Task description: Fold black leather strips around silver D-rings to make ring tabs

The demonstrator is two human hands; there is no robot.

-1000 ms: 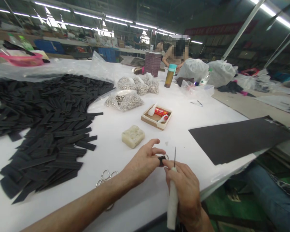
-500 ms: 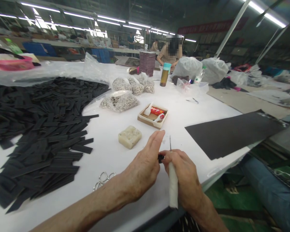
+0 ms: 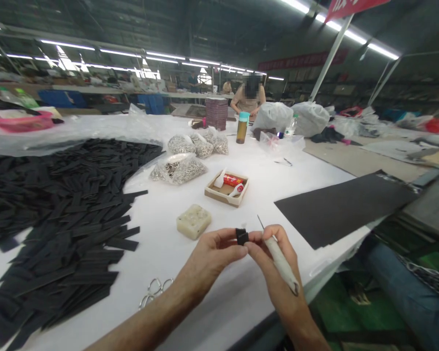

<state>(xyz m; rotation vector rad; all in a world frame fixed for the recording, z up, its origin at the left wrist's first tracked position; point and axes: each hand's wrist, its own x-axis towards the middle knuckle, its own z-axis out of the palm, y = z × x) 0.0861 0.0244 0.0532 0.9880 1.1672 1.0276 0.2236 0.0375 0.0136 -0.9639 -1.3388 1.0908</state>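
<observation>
My left hand (image 3: 219, 251) pinches a small folded black strip (image 3: 242, 237) between thumb and fingers. My right hand (image 3: 278, 258) meets it from the other side, its thumb and a fingertip at the strip's edge. In that same right hand rests an awl (image 3: 282, 265) with a pale wrapped handle, its thin metal tip pointing up and away. Beyond my left hand lies a waxy, pale block (image 3: 193, 222). Metal rings (image 3: 155, 287) lie beside my left forearm, partly hidden by it. A big pile of black strips (image 3: 76, 234) spreads over the left of the white table (image 3: 153, 243).
A shallow box (image 3: 223, 199) with a red tube and white tools stands past the block. Behind it are bags of metal rings (image 3: 179, 168) and a bottle (image 3: 242, 127). A black sheet (image 3: 336, 207) lies at right. Across the table another person (image 3: 249, 95) bends over.
My left hand has turned from upright and flat to a pinch, bringing the black strip into clear view. The awl has tilted in my right hand, and the camera view has tipped upward.
</observation>
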